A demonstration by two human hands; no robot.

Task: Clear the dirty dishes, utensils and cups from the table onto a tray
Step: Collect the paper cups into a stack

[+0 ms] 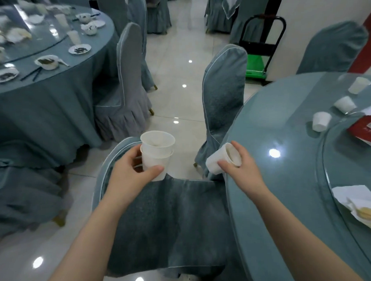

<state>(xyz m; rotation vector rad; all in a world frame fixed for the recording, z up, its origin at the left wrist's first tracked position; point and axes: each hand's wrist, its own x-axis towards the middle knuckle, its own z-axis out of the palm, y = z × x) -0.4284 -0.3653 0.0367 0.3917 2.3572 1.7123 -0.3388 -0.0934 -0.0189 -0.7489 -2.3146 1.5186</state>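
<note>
Two stacked paper cups (156, 154) stood upright in the left hand's (131, 173) grip; just right, the right hand (242, 167) gripped a tilted single cup (222, 159), mouth facing right, beside the desk (287, 179) edge.

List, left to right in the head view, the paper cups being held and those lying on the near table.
Stacked cups in left hand → tilted cup in right hand → cup → cup → cup.
</note>
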